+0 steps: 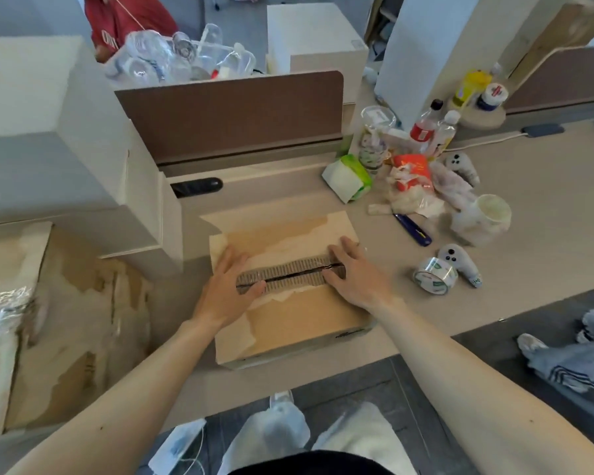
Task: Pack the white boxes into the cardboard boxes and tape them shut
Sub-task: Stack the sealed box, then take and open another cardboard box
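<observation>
The closed cardboard box [288, 303] is pressed flat at its taped seam by left hand [225, 289] and right hand [354, 275], fingers straight, hands apart.

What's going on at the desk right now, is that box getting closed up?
A person presses both flat hands, the left hand and the right hand, onto the closed top flaps of a cardboard box on the desk, one at each end of the centre seam. Something shiny, likely clear tape, lies along the seam. The tape roll sits untouched to the right of the box, with a blue cutter beyond it.
</observation>
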